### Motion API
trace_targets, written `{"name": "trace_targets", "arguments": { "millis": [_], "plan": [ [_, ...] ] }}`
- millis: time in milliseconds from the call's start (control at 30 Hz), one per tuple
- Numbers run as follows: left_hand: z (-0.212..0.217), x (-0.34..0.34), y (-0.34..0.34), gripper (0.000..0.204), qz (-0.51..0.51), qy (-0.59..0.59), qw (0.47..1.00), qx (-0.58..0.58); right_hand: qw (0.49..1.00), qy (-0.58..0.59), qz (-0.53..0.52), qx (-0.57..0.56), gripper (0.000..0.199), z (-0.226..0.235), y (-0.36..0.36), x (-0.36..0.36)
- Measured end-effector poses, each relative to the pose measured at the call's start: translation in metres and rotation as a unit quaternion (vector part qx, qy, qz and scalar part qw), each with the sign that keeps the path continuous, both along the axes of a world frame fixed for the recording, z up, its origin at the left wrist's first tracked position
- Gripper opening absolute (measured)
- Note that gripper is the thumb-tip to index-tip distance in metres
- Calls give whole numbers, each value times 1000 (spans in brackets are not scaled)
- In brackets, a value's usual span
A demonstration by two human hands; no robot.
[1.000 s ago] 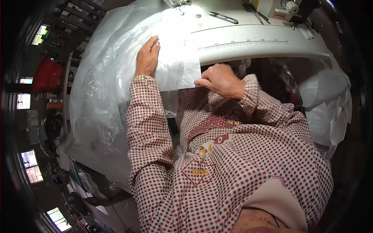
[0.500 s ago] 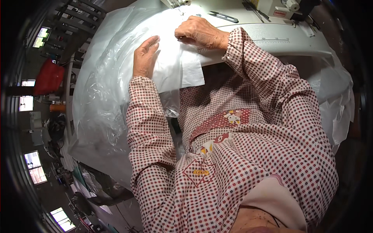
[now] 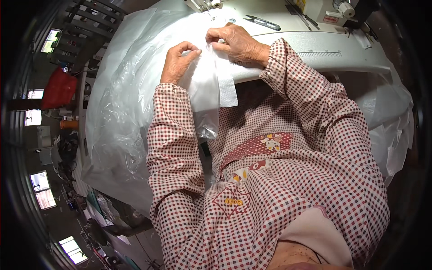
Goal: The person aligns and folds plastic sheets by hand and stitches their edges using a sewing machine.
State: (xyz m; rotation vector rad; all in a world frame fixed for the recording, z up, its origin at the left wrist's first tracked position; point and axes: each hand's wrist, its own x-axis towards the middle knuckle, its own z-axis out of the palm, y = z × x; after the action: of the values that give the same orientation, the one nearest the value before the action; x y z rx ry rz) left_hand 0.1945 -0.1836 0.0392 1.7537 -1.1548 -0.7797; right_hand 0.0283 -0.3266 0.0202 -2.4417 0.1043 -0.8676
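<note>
Clear plastic sheet [image 3: 117,117] fills 8 to 12 o'clock, its right edge hanging past the table front; white textured piece [image 3: 228,92] just right of that; tabletop [image 3: 355,58] has room at 2 o'clock. Vs 0.5 s ago: left hand [image 3: 178,63] closer to right. Left at 11, fingers bent; glare, can't tell if pinching. Right hand [image 3: 238,44] at 12–1, curled, thumb and index pinching sheet.

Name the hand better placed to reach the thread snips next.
Probably the right hand: it is nearer the thread snips, while the left hand lies farther left, by the clear plastic sheet.
</note>
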Motion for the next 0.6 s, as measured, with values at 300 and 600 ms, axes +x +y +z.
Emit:
{"name": "trace_targets", "arguments": {
  "millis": [300,600],
  "plan": [
    [-3,25,-5,11,16,-37,993,-109,996,-4,-65,-55,12,6,4,1],
    [8,17,-4,12,1,-31,996,-79,996,-6,-47,73,20,13,8,-3]
  ]
}}
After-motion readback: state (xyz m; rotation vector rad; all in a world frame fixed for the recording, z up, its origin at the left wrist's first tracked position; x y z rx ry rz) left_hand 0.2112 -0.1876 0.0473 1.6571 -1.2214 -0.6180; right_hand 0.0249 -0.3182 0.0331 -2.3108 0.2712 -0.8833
